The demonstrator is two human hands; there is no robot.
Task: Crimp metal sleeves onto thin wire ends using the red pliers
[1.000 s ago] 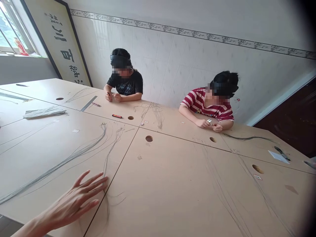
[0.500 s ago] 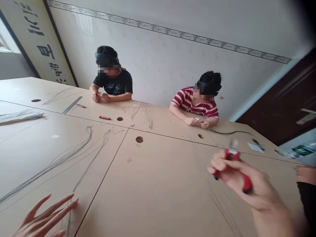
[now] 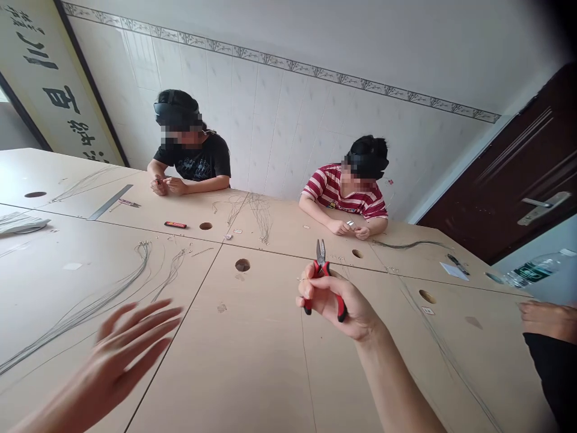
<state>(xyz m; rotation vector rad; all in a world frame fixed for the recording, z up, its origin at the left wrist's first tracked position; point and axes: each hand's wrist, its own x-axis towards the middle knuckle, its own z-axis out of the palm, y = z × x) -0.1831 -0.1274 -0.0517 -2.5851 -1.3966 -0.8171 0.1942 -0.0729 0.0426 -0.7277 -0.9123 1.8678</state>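
Note:
My right hand [image 3: 345, 297] is wrapped round red-handled pliers [image 3: 321, 254], whose metal jaws point up. A tiny piece shows at its pinched fingertips, and a thin wire [image 3: 308, 361] runs down below them. My left hand [image 3: 135, 337] has its fingers spread and holds nothing; it hovers over the table at the lower left. Beyond its fingers lies a small bundle of thin wires [image 3: 172, 270]. A larger bundle of grey wires [image 3: 112, 290] curves across the table to its left.
Across the table [image 3: 252, 337] sit two people, one in a black shirt [image 3: 207, 157], one in a striped shirt [image 3: 347, 192]. A ruler [image 3: 110, 201], a red-black tube [image 3: 175, 225], a bottle [image 3: 536, 270] and more wires [image 3: 444, 343] lie about. Another person's hand [image 3: 547, 320] rests at right.
My right hand has moved left with the pliers, which now show sharply. My left hand has shifted up and right, off the wires it was over. The view has turned slightly right.

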